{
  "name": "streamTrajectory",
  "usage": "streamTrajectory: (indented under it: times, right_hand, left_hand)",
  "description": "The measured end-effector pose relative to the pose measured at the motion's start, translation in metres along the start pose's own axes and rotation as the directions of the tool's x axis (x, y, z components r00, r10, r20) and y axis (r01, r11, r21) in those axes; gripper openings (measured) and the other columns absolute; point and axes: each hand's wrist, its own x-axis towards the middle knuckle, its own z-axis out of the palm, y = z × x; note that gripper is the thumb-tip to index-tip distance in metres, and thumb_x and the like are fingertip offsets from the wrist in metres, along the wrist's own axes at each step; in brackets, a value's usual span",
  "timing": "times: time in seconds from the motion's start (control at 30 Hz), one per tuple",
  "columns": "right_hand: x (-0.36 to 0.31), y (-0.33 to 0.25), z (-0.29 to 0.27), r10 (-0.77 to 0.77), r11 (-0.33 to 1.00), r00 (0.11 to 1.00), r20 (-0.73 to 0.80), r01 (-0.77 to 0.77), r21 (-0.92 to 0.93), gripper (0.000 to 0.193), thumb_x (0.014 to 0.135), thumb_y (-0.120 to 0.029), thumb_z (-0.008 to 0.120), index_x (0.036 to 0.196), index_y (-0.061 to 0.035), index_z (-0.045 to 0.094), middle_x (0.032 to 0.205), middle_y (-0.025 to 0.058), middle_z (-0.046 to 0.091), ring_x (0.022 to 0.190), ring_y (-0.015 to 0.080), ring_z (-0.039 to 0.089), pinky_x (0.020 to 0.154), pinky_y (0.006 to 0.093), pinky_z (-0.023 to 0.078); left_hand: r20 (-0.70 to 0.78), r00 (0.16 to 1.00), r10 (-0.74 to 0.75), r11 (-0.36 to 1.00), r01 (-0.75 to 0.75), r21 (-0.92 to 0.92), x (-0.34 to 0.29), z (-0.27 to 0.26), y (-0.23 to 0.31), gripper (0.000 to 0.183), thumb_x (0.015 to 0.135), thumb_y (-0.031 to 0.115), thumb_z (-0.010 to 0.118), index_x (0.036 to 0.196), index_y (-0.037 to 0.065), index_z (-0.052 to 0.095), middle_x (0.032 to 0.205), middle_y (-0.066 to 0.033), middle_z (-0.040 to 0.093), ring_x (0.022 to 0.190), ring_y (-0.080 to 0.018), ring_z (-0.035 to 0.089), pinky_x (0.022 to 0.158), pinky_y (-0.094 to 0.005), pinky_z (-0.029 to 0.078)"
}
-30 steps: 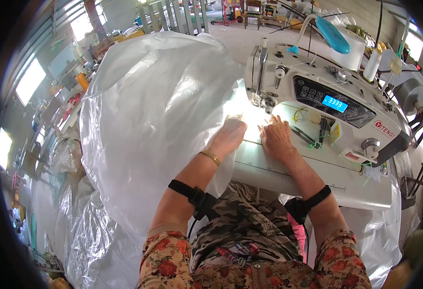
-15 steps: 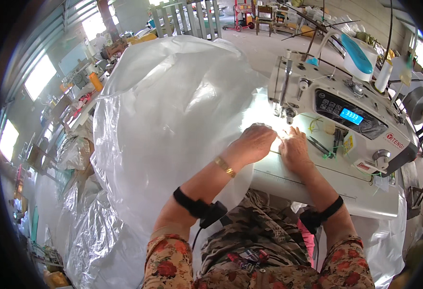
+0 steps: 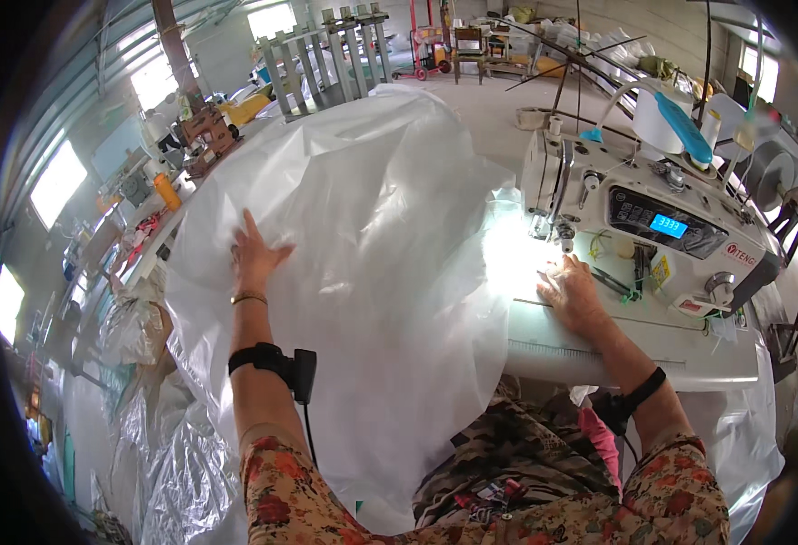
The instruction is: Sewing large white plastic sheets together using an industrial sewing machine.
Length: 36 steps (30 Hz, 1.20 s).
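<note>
A large translucent white plastic sheet (image 3: 372, 263) billows over the left and middle of the work surface, its right edge reaching the sewing machine (image 3: 635, 204). My left hand (image 3: 255, 256) lies on the far left part of the sheet with its fingers spread. Just in front of the needle and presser foot (image 3: 564, 238), my right hand (image 3: 573, 295) rests on the machine bed with bent fingers and thumb at the sheet's edge. Bright lamp glare washes out the sheet there, so the exact grip is partly hidden.
Dark scissors or snippers (image 3: 613, 282) lie on the bed right of my right hand, beside green thread bits. A thread cone (image 3: 710, 132) stands behind the machine. Crumpled plastic (image 3: 181, 445) hangs at the lower left. A grey slatted frame (image 3: 326, 64) stands beyond the sheet.
My left hand has left the needle area and moved far left onto the sheet, its fingers now spread. My right hand stays by the needle. The view has shifted slightly.
</note>
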Motion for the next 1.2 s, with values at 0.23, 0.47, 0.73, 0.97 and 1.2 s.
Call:
streamTrajectory:
  times: [0.23, 0.47, 0.73, 0.97, 1.2]
  right_hand:
    - [-0.005, 0.007, 0.009, -0.106, 0.993, 0.981, -0.160, 0.096, -0.071, 0.031, 0.087, -0.026, 0.063, 0.111, -0.0055, 0.067, 0.112, 0.0190, 0.054, 0.107, 0.0333, 0.049, 0.090, 0.0434, 0.039]
    - [-0.002, 0.005, 0.002, 0.023, 0.998, 1.000, 0.008, -0.023, 0.065, 0.028, 0.086, -0.024, 0.062, 0.107, -0.0068, 0.069, 0.104, 0.0167, 0.058, 0.106, 0.0317, 0.052, 0.092, 0.0425, 0.040]
    - [-0.013, -0.011, -0.016, -0.105, 0.990, 0.994, 0.037, 0.101, 0.095, 0.025, 0.086, -0.028, 0.060, 0.095, -0.0057, 0.064, 0.100, 0.0123, 0.061, 0.104, 0.0298, 0.055, 0.090, 0.0423, 0.043]
    - [-0.038, -0.043, -0.016, -0.192, 0.975, 0.981, -0.008, 0.191, 0.114, 0.034, 0.084, -0.035, 0.064, 0.100, -0.0040, 0.065, 0.100, 0.0115, 0.066, 0.099, 0.0283, 0.060, 0.088, 0.0409, 0.046]
    - [-0.074, -0.140, 0.002, -0.192, 0.794, 0.977, -0.095, 0.211, 0.570, 0.029, 0.088, -0.024, 0.066, 0.110, -0.0074, 0.062, 0.099, 0.0124, 0.065, 0.097, 0.0306, 0.061, 0.089, 0.0402, 0.047]
  left_hand:
    - [-0.037, 0.998, 0.053, 0.999, -0.053, -0.012, -0.014, 0.062, -0.023, 0.017, 0.090, 0.010, 0.054, 0.107, 0.006, 0.056, 0.109, -0.0175, 0.064, 0.105, -0.0373, 0.061, 0.087, -0.0521, 0.048]
    - [-0.028, 0.972, 0.233, 0.971, -0.231, 0.062, -0.044, 0.054, -0.056, 0.019, 0.088, 0.003, 0.049, 0.105, 0.004, 0.057, 0.093, -0.0215, 0.068, 0.093, -0.0400, 0.065, 0.078, -0.0484, 0.053]
    - [-0.211, 0.916, 0.340, 0.937, -0.312, 0.155, -0.132, 0.102, -0.274, 0.038, 0.090, 0.013, 0.055, 0.124, -0.003, 0.050, 0.128, -0.0243, 0.052, 0.124, -0.0338, 0.048, 0.103, -0.0423, 0.040]
    - [-0.779, 0.627, 0.001, 0.972, 0.181, 0.147, -0.188, -0.061, -0.338, 0.039, 0.098, 0.022, 0.052, 0.125, -0.006, 0.053, 0.128, -0.0194, 0.056, 0.105, -0.0260, 0.058, 0.094, -0.0372, 0.048]
    - [-1.000, 0.016, 0.004, 0.994, -0.113, 0.002, -0.181, -0.191, -0.211, 0.038, 0.097, 0.017, 0.056, 0.125, -0.009, 0.051, 0.117, -0.0210, 0.060, 0.094, -0.0295, 0.063, 0.081, -0.0360, 0.052]
